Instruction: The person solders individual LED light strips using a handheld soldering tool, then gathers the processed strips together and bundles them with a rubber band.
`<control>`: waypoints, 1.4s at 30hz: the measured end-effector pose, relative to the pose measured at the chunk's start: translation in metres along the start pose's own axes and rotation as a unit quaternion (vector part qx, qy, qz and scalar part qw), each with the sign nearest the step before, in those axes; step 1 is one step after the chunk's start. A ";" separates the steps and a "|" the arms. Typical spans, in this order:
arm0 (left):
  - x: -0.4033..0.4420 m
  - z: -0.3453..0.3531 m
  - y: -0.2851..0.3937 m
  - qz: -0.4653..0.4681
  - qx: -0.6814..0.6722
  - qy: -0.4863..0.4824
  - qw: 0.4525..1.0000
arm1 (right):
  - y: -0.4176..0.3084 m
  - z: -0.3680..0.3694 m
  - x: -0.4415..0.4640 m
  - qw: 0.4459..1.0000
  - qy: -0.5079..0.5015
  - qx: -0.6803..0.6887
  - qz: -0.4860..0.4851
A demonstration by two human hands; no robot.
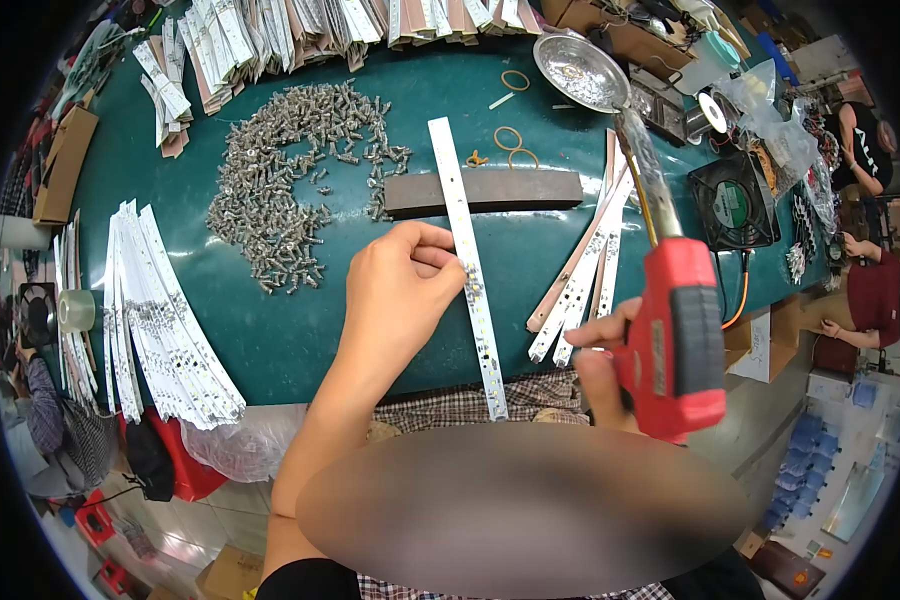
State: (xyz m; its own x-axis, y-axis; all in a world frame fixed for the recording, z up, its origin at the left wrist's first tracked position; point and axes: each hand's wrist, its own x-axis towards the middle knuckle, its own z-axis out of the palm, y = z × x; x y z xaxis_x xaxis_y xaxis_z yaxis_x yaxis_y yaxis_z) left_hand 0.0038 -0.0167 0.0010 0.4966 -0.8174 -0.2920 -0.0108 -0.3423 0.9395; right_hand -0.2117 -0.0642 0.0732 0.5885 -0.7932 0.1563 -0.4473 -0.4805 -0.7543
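My left hand (410, 280) is closed, thumb and forefinger pinched at the left edge of a long white LED strip board (462, 215). Whether a tiny part is also between those fingertips is hidden. The strip lies slanted across a dark grey-brown bar (530, 188), its lower end past the table edge. My right hand (605, 365) is wrapped round a red and black soldering gun (675, 340). The gun's metal barrel points up, its front end overlapping the rim of a round metal dish (580, 72). Beneath the barrel lie several more strip boards (595, 260).
A heap of small metal parts (280, 170) covers the green table's left middle. Fanned strips (155, 310) lie at the left, with bundled strips (270, 35) along the back. Rubber bands (508, 137) lie behind the bar. A black fan (735, 203) stands right; other people are beyond.
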 end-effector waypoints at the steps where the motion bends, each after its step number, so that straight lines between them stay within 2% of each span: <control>1: -0.001 0.000 0.002 0.014 0.037 0.018 0.999 | -0.003 -0.004 -0.006 0.987 -0.008 0.127 0.096; 4: -0.008 -0.001 0.012 0.024 0.098 0.047 0.994 | 0.001 -0.014 -0.020 0.974 -0.045 0.193 0.110; 5: -0.012 -0.001 0.013 0.056 0.139 0.061 0.987 | -0.002 -0.012 -0.026 0.967 -0.021 0.203 0.153; 6: -0.013 -0.001 0.013 0.088 0.180 0.075 0.977 | 0.001 -0.014 -0.033 0.967 -0.023 0.203 0.155; 7: -0.013 -0.002 0.011 0.086 0.180 0.074 0.977 | 0.008 -0.020 -0.039 0.970 -0.053 0.176 0.159; 9: -0.013 -0.005 0.006 0.165 0.200 0.076 0.963 | 0.018 -0.027 -0.048 0.975 -0.114 0.106 0.159; 12: -0.013 -0.004 0.003 0.176 0.170 0.066 0.967 | 0.019 -0.017 -0.057 0.970 -0.109 0.122 0.182; 13: -0.013 -0.004 0.003 0.174 0.170 0.065 0.968 | 0.022 -0.015 -0.056 0.977 -0.121 0.104 0.142; 16: -0.011 -0.003 -0.001 0.184 0.173 0.068 0.965 | 0.029 -0.009 -0.061 0.977 -0.151 0.085 0.123; 24: -0.009 0.000 -0.008 0.226 0.190 0.087 0.951 | 0.040 0.005 -0.068 0.981 -0.132 0.078 0.118; 42: -0.010 0.001 -0.008 0.215 0.208 0.086 0.950 | 0.035 0.017 -0.059 0.982 -0.097 0.113 0.119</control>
State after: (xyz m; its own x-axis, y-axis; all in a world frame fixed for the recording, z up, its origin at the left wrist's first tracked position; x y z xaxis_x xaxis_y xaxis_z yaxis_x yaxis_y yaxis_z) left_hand -0.0017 -0.0065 -0.0041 0.5031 -0.8473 0.1702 -0.5692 -0.1767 0.8030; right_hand -0.2504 -0.0275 0.0268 0.6126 -0.7761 -0.1497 -0.4395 -0.1770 -0.8806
